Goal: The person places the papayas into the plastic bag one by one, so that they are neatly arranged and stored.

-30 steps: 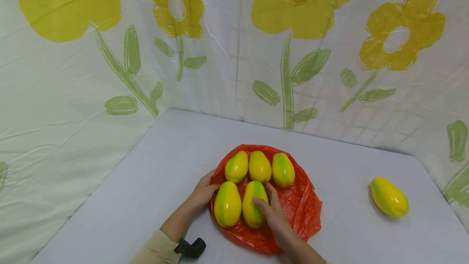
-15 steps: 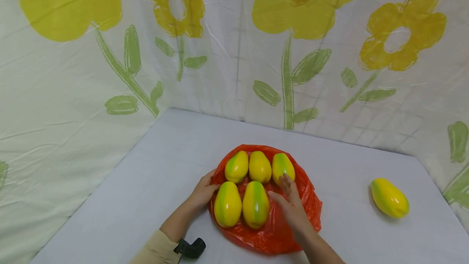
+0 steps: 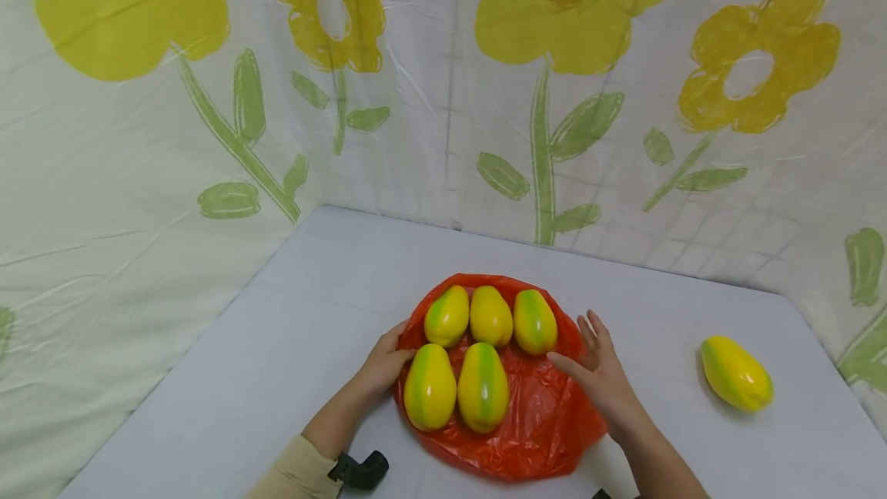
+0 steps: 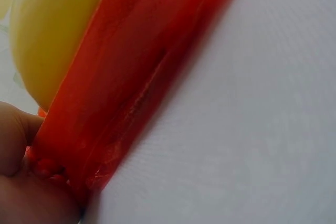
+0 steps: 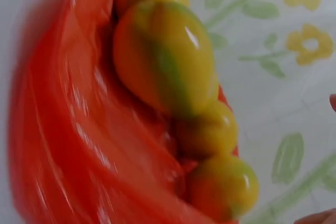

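A red plastic bag [image 3: 547, 430] lies spread wide on the table, its rim turned up. Inside it, two papayas [image 3: 483, 387], yellow with green streaks, lie in the near row and three more papayas [image 3: 492, 316] in the far row. My left hand [image 3: 381, 360] pinches the bag's left rim, thumb on the inner side; the left wrist view shows the red plastic [image 4: 121, 61] between thumb and fingers. At the bag's right edge my right hand [image 3: 606, 380] hovers, fingers spread and holding nothing; whether it touches the plastic I cannot tell.
Another papaya [image 3: 737, 373] lies alone on the white table [image 3: 665, 314] to the right. Behind and at the left hangs a pale sheet [image 3: 416, 137] printed with yellow flowers. A black strap device [image 3: 360, 470] sits on the left wrist.
My right hand has let go of the near right papaya and moved right, across the bag to its right edge. The left hand and the papayas stay in place.
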Motion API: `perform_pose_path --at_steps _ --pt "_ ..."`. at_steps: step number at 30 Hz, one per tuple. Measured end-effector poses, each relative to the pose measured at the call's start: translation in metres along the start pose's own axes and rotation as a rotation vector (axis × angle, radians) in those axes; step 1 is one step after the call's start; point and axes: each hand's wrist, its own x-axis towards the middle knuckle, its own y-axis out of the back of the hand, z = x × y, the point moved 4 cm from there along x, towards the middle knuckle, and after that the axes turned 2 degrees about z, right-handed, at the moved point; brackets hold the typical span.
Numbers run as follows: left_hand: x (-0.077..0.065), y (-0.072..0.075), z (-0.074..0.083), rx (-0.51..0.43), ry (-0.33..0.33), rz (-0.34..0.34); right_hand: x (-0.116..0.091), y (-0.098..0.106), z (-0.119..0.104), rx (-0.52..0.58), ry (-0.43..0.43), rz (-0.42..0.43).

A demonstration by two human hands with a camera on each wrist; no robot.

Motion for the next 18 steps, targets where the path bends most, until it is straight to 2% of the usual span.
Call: perform_pose_path --at_steps 9,18 --pt "-0.001 0.000 0.000 0.005 -0.014 -0.007 0.007 0.050 0.010 -0.149 0.039 0.142" --pt "-0.001 0.000 0.001 0.011 -0.001 0.002 0.008 0.098 0.011 -0.258 0.065 0.244"
